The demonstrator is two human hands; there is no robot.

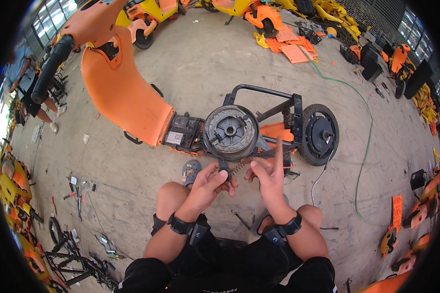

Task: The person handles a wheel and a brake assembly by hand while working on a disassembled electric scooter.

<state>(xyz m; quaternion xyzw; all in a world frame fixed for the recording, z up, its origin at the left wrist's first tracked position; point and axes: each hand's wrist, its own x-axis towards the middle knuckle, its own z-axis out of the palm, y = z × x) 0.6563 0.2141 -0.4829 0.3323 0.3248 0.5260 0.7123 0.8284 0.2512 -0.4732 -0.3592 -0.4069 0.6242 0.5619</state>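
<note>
And here's the round metal drum (230,115), mid-scene, over the body of the orange scooter (127,100); its ribbed face and centre hole look up toward the camera; a short black lever (223,165) sticks out of its lower edge and points back at the person; beside it the coil spring (239,166) lies slantwise, its long axis climbing gently from lower left to upper right!

The left hand (210,185) is curled, thumb and fingers closed on the lever's near end; the right hand (270,180) is half open, index finger straight and pointing away from the person, thumb and bent fingers right by the spring's far end; whether it has hold of the coil, I cannot tell.

Now for what's obscured: the fingers cover the lever's tip; the spring's right end is lost beside the right hand; the drum's underside is hidden, so what bears it is unclear; up left, the scooter's handlebar (90,19) is cut off at the top edge; the far-left bystander (22,73) blurs into the dark rim.
</note>
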